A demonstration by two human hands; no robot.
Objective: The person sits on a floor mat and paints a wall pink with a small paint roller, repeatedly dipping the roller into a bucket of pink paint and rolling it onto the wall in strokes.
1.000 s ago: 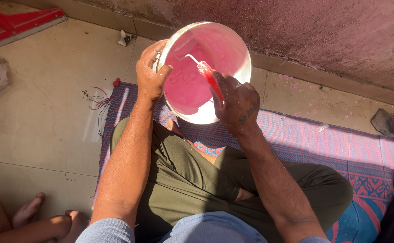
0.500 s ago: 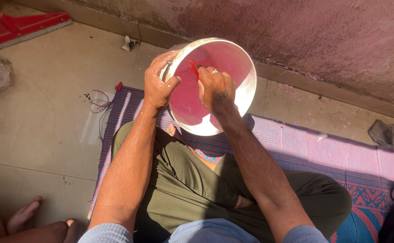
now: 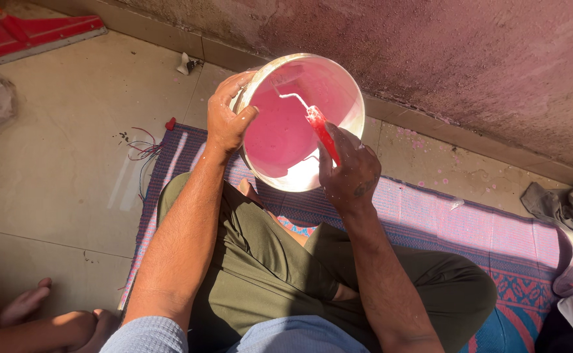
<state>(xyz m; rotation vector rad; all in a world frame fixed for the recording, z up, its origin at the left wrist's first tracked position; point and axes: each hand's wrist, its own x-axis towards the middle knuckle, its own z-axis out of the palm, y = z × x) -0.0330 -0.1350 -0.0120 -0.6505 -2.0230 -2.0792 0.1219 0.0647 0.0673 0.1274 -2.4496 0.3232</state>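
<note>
Upper centre of frame: left hand [image 3: 229, 121] clamped on rim of tilted white bucket [image 3: 348, 91] of pink paint [image 3: 277, 134]; right hand [image 3: 350, 173] closed around red roller handle [image 3: 322, 134], above purple mat [image 3: 430, 219].

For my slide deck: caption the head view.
Left hand tilts a bucket of pink paint; right hand holds a red-handled roller inside.
</note>
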